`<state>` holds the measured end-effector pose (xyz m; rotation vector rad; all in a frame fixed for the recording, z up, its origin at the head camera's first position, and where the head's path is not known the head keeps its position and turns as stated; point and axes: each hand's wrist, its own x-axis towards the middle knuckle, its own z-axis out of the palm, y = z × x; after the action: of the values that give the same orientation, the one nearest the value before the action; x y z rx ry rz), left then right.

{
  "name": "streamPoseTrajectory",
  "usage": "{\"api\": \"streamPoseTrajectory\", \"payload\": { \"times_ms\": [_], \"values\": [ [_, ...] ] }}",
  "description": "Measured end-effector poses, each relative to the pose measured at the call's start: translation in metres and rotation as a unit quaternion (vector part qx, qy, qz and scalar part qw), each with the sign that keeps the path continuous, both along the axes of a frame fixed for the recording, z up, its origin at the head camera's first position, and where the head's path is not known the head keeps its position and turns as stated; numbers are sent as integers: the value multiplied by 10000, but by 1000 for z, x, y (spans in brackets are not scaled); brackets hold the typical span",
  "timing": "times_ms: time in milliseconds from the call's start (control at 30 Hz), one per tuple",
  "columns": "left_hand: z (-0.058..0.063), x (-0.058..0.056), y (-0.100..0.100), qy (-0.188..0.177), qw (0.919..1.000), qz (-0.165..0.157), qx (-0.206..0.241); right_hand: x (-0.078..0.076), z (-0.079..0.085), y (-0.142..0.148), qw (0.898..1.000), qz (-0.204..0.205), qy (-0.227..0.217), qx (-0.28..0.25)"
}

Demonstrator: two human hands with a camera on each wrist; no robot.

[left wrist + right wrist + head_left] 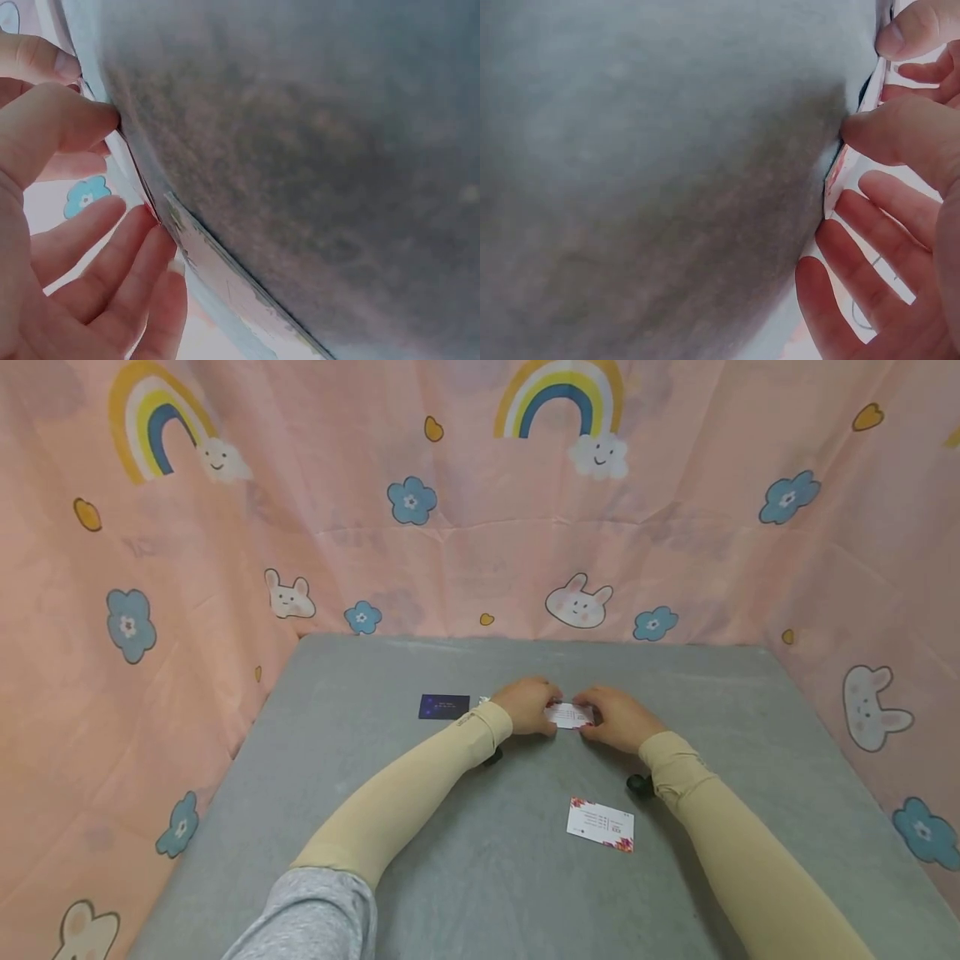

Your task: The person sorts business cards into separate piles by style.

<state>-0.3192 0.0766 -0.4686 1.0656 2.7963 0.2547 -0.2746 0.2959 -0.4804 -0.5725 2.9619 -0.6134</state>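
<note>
A small white business card [570, 716] with red corners lies at the middle of the grey table, between both hands. My left hand [527, 704] holds its left end, thumb on the near edge and fingertips at the far edge. At the right end, my right hand [621, 718] grips the card the same way. In the right wrist view, the red-patterned card corner [838, 174] shows between thumb and fingers. The left wrist view shows another pale patterned card [240, 292] lying just beyond the left fingertips; in the head view that hand mostly covers it.
A dark blue card [444, 707] lies left of the left hand. Nearer the front, a white card with red and orange corners [601, 824] lies slightly askew. A pink patterned curtain [480, 552] borders the back and sides of the table [465, 877].
</note>
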Motion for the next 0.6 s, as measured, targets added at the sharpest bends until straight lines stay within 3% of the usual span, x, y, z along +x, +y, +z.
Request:
{"api": "streamPoseTrajectory", "payload": {
  "times_ms": [133,200,300,467,600],
  "values": [
    [0,8,-2,451,9989,-51,-138,10,0,4,9999,-35,84,-55],
    [-1,18,-3,668,9976,-146,-135,20,1,8,9998,-66,195,-78],
    [-1,44,-7,666,9967,-467,-13,45,4,15,9991,-31,414,-47],
    [0,98,-10,294,9944,-1012,30,100,5,23,9978,135,639,84],
    [0,118,-11,214,9919,-1254,-18,131,0,19,9967,259,750,162]
  ]
}}
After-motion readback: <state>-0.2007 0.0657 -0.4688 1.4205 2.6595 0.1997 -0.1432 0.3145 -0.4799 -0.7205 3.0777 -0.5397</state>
